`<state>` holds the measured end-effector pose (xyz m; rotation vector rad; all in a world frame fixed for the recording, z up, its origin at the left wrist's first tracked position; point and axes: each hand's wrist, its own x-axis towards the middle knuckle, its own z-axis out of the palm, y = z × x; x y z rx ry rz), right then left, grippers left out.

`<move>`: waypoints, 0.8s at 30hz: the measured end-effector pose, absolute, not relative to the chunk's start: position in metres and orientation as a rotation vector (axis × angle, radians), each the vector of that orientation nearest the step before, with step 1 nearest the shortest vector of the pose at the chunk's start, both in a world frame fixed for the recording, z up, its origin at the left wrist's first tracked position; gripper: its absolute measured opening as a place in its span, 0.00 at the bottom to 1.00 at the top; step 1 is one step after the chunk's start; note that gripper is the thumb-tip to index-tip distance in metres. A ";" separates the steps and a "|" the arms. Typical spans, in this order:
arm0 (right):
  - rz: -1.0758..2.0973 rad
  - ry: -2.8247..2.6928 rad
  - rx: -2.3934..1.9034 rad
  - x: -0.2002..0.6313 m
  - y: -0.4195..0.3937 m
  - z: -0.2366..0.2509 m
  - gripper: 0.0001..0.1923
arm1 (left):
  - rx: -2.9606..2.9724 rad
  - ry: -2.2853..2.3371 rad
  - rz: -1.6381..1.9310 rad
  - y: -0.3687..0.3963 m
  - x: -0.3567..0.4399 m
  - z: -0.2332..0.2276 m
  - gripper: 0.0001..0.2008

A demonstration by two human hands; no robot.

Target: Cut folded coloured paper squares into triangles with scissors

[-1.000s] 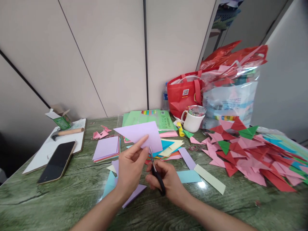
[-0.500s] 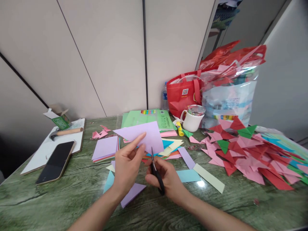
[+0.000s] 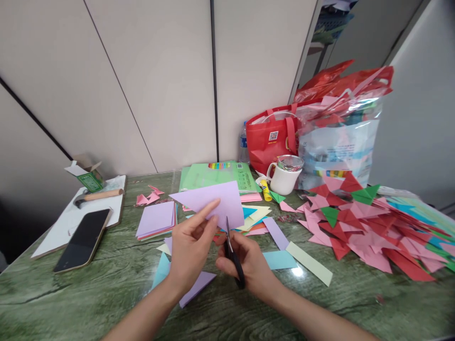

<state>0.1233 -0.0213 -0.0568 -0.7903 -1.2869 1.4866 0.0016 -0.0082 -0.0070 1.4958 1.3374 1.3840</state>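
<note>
My left hand [image 3: 190,248] pinches a folded lilac paper sheet [image 3: 213,199] by its lower edge and holds it up above the green table [image 3: 88,293]. My right hand [image 3: 250,265] grips black-handled scissors [image 3: 232,251], whose blades point up into the lilac sheet's lower edge. Below my hands lie a lilac offcut [image 3: 197,286] and a light blue piece [image 3: 161,270].
A phone [image 3: 83,239] and hammer [image 3: 97,195] lie on a white board at the left. Coloured paper stacks [image 3: 156,220], a green paper pack [image 3: 216,175], a glue stick [image 3: 265,189], a white mug [image 3: 286,176], a red bag [image 3: 273,137] and a pile of folded triangles [image 3: 369,227] fill the back and right.
The scissors have crept slightly further along the lilac sheet's edge. Both hands stay almost in the same place.
</note>
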 end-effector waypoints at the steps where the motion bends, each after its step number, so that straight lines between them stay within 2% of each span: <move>1: 1.488 -1.284 -0.795 0.123 -0.021 -0.056 0.18 | 1.490 1.333 1.389 -0.009 0.002 -0.007 0.19; 24: 1.487 -1.270 -0.842 0.121 -0.019 -0.067 0.12 | 1.395 1.338 1.416 -0.009 0.006 -0.002 0.20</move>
